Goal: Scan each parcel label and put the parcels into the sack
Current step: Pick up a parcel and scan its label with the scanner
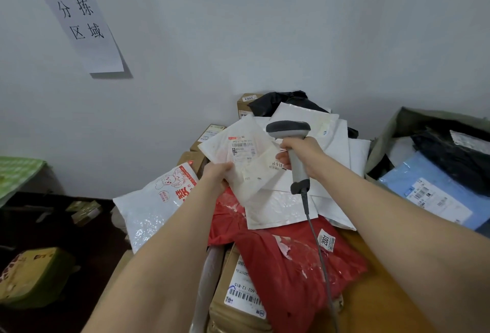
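Observation:
My left hand (216, 173) grips the lower left edge of a white padded parcel (246, 157), held up over the pile with its printed label (242, 148) facing me. My right hand (299, 154) holds a grey barcode scanner (289, 131) by its handle, the scanner head just right of the label. The scanner's cable (316, 242) hangs down across the pile. At the right, an open grey-green sack (389, 131) holds a blue parcel (424, 187) and a black one (450, 155).
Under my hands lies a heap of parcels: a red bag (289, 266), a white bag with red print (161, 203), white mailers (336, 147), brown boxes (238, 295), a black bag (281, 101). A paper sign (82, 28) hangs on the wall. A green-yellow carton (34, 277) sits on the dark floor at left.

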`<control>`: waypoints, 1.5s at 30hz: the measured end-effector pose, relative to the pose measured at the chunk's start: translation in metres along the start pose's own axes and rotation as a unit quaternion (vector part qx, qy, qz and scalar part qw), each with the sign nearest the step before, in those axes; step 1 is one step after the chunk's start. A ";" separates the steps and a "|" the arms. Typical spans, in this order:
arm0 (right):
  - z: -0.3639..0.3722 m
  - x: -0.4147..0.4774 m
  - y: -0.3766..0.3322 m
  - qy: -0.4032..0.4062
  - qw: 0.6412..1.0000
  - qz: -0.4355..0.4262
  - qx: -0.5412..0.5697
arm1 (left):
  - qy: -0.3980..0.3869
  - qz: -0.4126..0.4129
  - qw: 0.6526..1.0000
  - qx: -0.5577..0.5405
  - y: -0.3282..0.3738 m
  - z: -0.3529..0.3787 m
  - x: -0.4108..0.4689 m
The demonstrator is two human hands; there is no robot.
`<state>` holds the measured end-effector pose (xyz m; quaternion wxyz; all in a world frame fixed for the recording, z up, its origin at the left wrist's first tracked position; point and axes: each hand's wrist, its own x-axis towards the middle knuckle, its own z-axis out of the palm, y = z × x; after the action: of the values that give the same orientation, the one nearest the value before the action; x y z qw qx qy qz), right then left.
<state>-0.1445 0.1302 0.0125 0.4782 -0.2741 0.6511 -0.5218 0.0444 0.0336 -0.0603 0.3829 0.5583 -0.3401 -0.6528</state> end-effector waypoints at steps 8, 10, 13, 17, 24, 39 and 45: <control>0.018 -0.014 -0.004 -0.056 0.996 0.012 -0.067 | 0.101 -0.020 0.995 -0.014 -0.012 -0.006 0.034; 0.020 -0.017 -0.007 -0.065 0.995 0.009 -0.077 | 0.104 -0.024 0.994 -0.009 -0.015 -0.008 0.041; 0.022 -0.022 -0.010 -0.072 0.993 0.006 -0.089 | 0.105 -0.031 0.994 0.001 -0.017 -0.010 0.049; 0.021 -0.026 -0.013 -0.073 0.992 0.005 -0.108 | 0.105 -0.036 0.994 0.000 -0.017 -0.013 0.057; 0.022 -0.028 -0.021 -0.070 0.988 -0.001 -0.135 | 0.102 -0.037 0.994 -0.004 -0.021 -0.016 0.069; 0.026 -0.028 -0.025 -0.071 0.990 -0.003 -0.123 | 0.099 -0.045 0.994 -0.022 -0.025 -0.018 0.080; 0.025 -0.028 -0.025 -0.078 0.988 0.001 -0.137 | 0.097 -0.049 0.994 -0.005 -0.025 -0.018 0.082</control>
<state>-0.1140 0.1362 0.0452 0.4857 -0.3761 0.6773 -0.4048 0.0527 -0.0267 -0.1231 0.3847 0.6325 -0.2703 -0.6155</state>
